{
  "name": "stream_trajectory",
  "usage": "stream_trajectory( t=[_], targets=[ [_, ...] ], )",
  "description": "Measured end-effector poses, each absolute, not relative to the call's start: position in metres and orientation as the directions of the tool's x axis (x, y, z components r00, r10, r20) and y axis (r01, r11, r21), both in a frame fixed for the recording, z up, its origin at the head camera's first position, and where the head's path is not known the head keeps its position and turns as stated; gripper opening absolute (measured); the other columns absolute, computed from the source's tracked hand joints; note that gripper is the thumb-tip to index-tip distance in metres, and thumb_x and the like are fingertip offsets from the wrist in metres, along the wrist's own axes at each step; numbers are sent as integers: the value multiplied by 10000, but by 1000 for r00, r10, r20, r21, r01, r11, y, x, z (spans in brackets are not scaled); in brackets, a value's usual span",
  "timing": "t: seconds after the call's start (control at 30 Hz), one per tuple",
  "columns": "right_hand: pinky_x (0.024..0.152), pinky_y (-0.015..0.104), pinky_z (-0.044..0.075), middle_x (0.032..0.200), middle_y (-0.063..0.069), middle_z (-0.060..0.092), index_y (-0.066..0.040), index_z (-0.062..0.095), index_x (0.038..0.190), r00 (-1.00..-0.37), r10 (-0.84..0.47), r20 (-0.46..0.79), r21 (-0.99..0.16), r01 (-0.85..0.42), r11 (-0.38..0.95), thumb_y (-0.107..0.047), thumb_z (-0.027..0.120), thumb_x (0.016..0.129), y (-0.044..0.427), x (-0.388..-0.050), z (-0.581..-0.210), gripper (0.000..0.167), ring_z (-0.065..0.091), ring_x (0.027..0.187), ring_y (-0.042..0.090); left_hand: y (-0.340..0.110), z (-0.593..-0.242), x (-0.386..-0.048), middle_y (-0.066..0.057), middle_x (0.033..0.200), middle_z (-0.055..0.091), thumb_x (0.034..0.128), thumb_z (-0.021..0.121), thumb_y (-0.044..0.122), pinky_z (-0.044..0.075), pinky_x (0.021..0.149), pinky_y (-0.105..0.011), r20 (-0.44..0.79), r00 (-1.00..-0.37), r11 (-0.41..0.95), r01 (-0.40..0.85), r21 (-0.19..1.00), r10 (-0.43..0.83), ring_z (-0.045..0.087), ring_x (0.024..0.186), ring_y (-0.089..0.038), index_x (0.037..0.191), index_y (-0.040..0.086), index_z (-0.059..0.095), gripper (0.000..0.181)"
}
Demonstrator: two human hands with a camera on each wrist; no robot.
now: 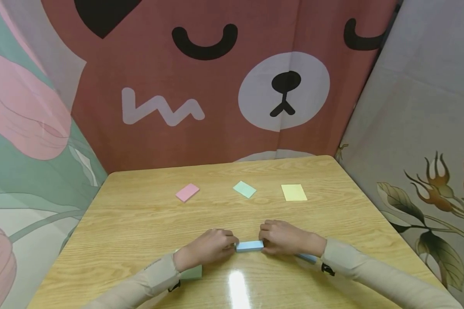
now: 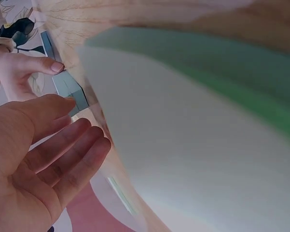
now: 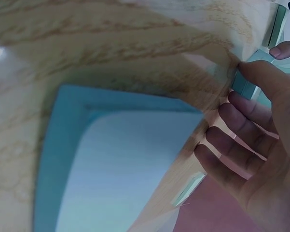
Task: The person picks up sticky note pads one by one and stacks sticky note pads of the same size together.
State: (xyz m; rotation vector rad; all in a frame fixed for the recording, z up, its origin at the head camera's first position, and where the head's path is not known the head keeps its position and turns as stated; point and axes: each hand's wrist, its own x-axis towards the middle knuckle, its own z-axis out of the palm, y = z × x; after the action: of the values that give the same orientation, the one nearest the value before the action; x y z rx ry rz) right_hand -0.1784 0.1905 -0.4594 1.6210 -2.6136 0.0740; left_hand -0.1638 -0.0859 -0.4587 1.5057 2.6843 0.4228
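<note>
Near the middle of the table, a small blue note pad [image 1: 249, 246] lies between both hands. My left hand [image 1: 212, 245] pinches its left end; in the left wrist view the thumb of that hand [image 2: 43, 159] is against it, other fingers loosely bent. At the opposite end, my right hand [image 1: 284, 237] holds the pad between thumb and forefinger, as the right wrist view of the hand [image 3: 265, 125] shows. Another blue note pad [image 1: 307, 258] lies under the right wrist, partly hidden. Beneath the left forearm is a green note pad [image 1: 192, 273], also partly covered.
Farther back on the wooden table [image 1: 147, 206] lie a pink note pad [image 1: 187, 192], a mint-green note pad [image 1: 245, 189] and a yellow note pad [image 1: 294, 192]. Behind the table hangs a bear-print curtain [image 1: 216, 141]; printed cloths flank both sides.
</note>
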Motion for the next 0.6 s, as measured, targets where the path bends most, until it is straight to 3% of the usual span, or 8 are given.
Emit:
stream_trajectory(
  t=[0.4,0.6],
  targets=[
    [679,165,454,894,-102,570,-149,695,976,-426,-902,72,-48,-905,423,-334,733,901,192,-180,-460,203,483,802,15,-93,-460,-160,9,950,704,954,663,120,474,685,-105,146,-539,498,832,244,829,594,788,14,1066,79,739,142],
    [687,161,454,900,-95,576,-134,701,1000,-437,-899,38,-59,-899,434,-313,735,903,194,-181,-455,206,488,809,17,-97,-459,-160,3,946,713,946,674,141,512,738,-159,195,-524,493,850,186,829,634,817,-34,1042,89,746,131]
  ],
)
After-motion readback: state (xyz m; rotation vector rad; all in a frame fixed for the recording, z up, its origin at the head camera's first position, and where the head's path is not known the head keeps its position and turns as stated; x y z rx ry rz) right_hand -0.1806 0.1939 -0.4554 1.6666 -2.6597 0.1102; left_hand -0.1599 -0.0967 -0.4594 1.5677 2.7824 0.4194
